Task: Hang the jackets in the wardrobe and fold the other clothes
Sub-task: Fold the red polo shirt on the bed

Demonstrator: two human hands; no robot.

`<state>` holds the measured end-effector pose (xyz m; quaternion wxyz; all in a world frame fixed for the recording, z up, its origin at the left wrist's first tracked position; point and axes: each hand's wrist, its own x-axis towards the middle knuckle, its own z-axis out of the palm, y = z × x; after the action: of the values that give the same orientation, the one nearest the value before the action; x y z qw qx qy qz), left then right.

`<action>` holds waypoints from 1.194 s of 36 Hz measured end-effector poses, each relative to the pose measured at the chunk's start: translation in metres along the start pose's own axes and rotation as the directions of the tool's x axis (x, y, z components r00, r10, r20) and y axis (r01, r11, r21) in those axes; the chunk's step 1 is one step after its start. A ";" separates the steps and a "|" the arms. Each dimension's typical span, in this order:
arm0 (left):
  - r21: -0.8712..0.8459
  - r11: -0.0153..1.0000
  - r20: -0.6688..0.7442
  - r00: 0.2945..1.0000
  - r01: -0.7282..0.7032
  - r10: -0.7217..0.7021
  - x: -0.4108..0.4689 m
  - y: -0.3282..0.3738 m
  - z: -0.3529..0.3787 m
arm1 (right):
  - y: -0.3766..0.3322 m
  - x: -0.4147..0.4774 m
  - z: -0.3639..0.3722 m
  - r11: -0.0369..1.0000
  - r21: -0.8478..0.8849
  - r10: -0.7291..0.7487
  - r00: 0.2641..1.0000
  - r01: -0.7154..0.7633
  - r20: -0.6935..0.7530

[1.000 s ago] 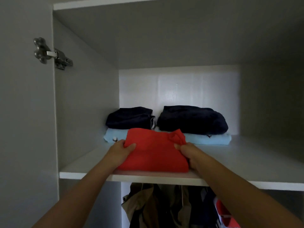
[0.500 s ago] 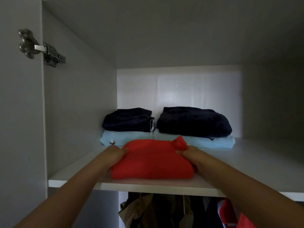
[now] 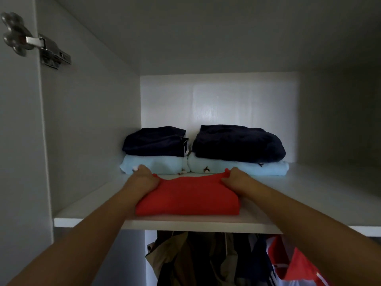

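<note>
1. Two bare forearms reach up into the wardrobe. Under the shelf (image 3: 309, 195) the hanging jackets (image 3: 195, 259) fill a dark row, so that half of the job looks well along.
2. Near the shelf's front edge lies the folded red garment (image 3: 187, 197), flat, with its smooth fold facing outward.
3. The left hand (image 3: 144, 178) grips the garment's rear left corner, fingers curled over the cloth. The right hand (image 3: 235, 179) pinches a small bunch of cloth at the rear right corner. Neither hand is open.
4. Just behind the hands sit two light blue folded pieces (image 3: 237, 168) side by side, each with a navy folded piece (image 3: 237, 143) on top. The left knuckles seem to touch the left blue one.
5. I'd guess a further push would drive the red garment into the blue pieces, rumpling them or skewing the navy tops. If the fingers drag the corners back as they let go, the fold could open or the garment could slide off the front edge.
6. Compared with half a second ago, both hands have slid from the garment's sides to its rear corners. The raised knot of cloth on the right sits lower.
</note>
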<state>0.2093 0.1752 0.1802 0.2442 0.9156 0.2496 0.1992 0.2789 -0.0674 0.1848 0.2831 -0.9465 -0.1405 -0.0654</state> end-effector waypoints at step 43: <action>0.476 0.465 0.372 0.650 -0.746 0.662 -0.052 -0.012 -0.016 | 0.031 -0.033 -0.029 0.651 -0.342 -0.532 0.729 0.678 0.432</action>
<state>0.1561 0.1609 0.1743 -0.1425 0.9738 -0.1192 0.1312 0.2561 -0.1162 0.1862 -0.0222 -0.8805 -0.4710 -0.0485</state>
